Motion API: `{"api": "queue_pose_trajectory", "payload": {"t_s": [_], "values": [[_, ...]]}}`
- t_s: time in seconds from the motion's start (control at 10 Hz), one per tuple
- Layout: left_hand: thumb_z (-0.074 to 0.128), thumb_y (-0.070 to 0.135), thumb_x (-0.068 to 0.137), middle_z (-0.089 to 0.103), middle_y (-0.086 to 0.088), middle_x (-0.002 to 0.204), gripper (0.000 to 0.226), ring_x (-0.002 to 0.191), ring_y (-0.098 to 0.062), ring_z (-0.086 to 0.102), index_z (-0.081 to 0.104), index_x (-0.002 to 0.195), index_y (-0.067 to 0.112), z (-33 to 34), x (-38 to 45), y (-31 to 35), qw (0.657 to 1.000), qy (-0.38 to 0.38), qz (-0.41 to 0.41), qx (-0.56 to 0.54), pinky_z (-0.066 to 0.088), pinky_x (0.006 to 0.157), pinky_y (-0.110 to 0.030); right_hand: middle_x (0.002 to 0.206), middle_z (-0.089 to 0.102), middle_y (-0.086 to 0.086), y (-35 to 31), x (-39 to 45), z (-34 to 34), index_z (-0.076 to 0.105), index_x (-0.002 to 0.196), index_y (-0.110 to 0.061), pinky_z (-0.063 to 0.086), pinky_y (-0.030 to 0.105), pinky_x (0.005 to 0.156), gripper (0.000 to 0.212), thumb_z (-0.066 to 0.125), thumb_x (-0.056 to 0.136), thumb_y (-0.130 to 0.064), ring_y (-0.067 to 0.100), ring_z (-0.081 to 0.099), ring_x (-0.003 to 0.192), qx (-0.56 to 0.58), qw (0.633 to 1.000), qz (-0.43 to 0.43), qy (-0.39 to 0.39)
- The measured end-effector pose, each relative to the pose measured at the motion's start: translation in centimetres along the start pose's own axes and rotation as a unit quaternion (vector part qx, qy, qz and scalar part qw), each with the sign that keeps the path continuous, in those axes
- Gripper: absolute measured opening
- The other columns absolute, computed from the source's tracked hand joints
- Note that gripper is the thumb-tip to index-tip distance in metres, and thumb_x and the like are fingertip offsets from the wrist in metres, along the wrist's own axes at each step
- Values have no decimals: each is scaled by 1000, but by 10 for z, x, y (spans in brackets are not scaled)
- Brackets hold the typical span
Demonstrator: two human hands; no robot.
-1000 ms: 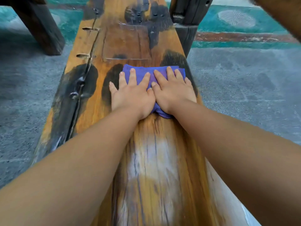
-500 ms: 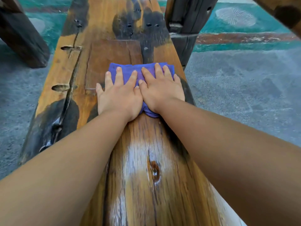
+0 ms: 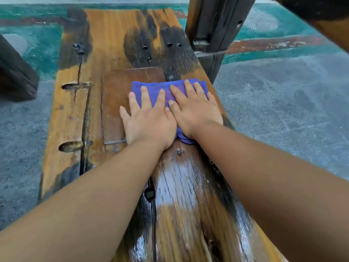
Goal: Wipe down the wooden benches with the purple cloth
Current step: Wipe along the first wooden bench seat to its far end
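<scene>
A long wooden bench (image 3: 71, 118) with orange grain, dark stains and a darker inset patch runs away from me. The folded purple cloth (image 3: 151, 88) lies flat on its right half, over the edge of the patch. My left hand (image 3: 147, 118) and my right hand (image 3: 194, 108) press down on the cloth side by side, fingers spread and pointing forward, thumbs touching. Most of the cloth is hidden under the palms. Behind the hands the wood looks wet and glossy.
A dark wooden post (image 3: 213, 35) stands right beside the bench's far right edge. Another dark leg (image 3: 15, 76) stands at the left. Grey concrete floor (image 3: 283, 95) lies on both sides, with teal painted floor (image 3: 37, 44) beyond the bench's far end.
Both hands have pushed the cloth forward along the bench, from the dark stains onto the inset patch. The far end of the bench has come into view.
</scene>
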State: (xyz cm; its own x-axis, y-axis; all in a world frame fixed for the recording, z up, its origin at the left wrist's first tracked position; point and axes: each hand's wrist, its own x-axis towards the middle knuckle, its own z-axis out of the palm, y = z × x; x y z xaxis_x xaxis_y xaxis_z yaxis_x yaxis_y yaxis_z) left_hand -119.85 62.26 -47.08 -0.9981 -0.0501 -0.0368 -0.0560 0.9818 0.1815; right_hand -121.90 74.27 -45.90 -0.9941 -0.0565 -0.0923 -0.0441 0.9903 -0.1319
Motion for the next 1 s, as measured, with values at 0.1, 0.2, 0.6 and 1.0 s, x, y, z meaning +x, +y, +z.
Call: {"api": "queue_pose_trajectory", "payload": {"t_s": [0.1, 0.2, 0.6, 1.0], "values": [[12, 48, 100, -5, 0, 165, 54, 149, -31, -7, 6, 153, 43, 3, 12, 0, 1000, 1, -2, -2, 1, 115, -58, 166, 1, 0, 0, 9, 1, 14, 154, -39, 4, 49, 119, 56, 18, 100, -53, 22, -3, 151, 6, 1000, 2, 3], [12, 48, 100, -5, 2, 164, 53, 149, -30, -8, 5, 153, 44, 2, 29, -1, 1000, -2, -3, 5, 1, 114, -58, 166, 2, 0, 0, 25, 1, 14, 154, -39, 5, 49, 119, 56, 18, 100, -53, 22, -2, 151, 11, 1000, 7, 9], [12, 49, 100, -4, 5, 164, 52, 150, -25, -7, 5, 152, 47, -7, 118, -7, 1000, -18, -9, 14, 2, 115, -57, 166, -1, 3, -7, 115, -5, 13, 154, -38, 1, 50, 117, 57, 15, 99, -52, 25, -5, 151, 18, 1000, 7, 1], [12, 49, 100, -3, 3, 165, 52, 149, -27, -6, 8, 152, 45, -7, 124, -9, 1000, -9, -6, 0, 1, 115, -58, 166, -1, 2, -10, 119, -6, 11, 154, -38, 2, 49, 119, 56, 14, 100, -51, 24, -4, 151, 8, 1000, 4, 0]]}}
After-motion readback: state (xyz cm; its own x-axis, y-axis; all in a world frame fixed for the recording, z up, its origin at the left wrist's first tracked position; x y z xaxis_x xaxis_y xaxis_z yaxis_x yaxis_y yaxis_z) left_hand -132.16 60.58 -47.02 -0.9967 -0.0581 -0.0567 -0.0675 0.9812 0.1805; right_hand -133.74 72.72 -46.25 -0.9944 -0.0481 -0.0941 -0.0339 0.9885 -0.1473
